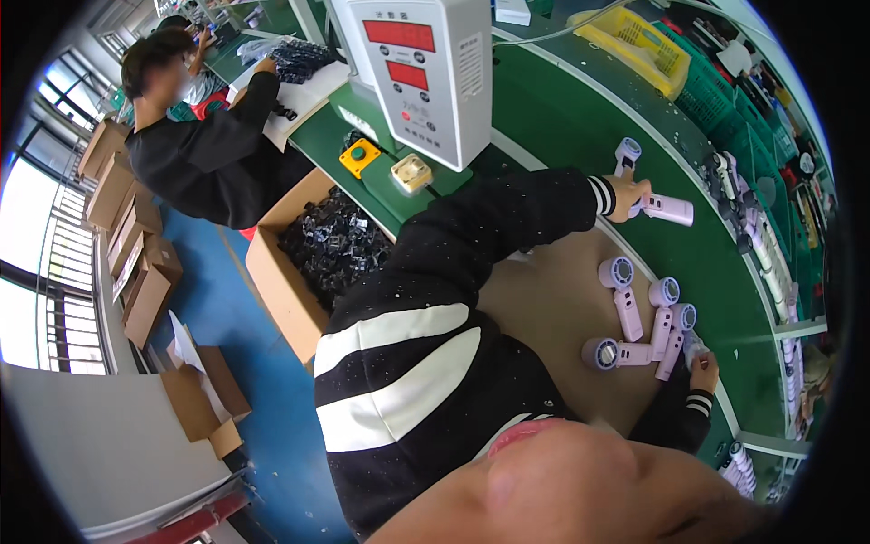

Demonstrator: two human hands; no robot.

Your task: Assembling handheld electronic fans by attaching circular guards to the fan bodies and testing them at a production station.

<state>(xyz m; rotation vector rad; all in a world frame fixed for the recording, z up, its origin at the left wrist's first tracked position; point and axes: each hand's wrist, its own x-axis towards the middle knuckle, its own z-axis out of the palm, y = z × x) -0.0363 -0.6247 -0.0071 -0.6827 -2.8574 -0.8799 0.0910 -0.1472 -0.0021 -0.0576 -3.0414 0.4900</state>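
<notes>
My left hand [623, 197] reaches over the green work surface, fingers closed around a pale pink handheld fan [671, 210]. Another round fan head [627, 148] shows just beyond that hand; whether it belongs to the same fan I cannot tell. Closer to me, my right hand [704, 374] is closed at the fingertips by a pale, translucent piece [693, 349] that is too small to make out. Beside it lie several pink fans with round heads, among them one fan [628, 313] set a little apart and another fan [634, 354] lying crosswise.
A white counter box with red displays [426, 72] stands at the upper middle, near a yellow button box [360, 157]. A cardboard box [281, 281] holds black parts. Green crates [707, 100] and a yellow basket [634, 50] line the far side. A co-worker [190, 154] sits at left.
</notes>
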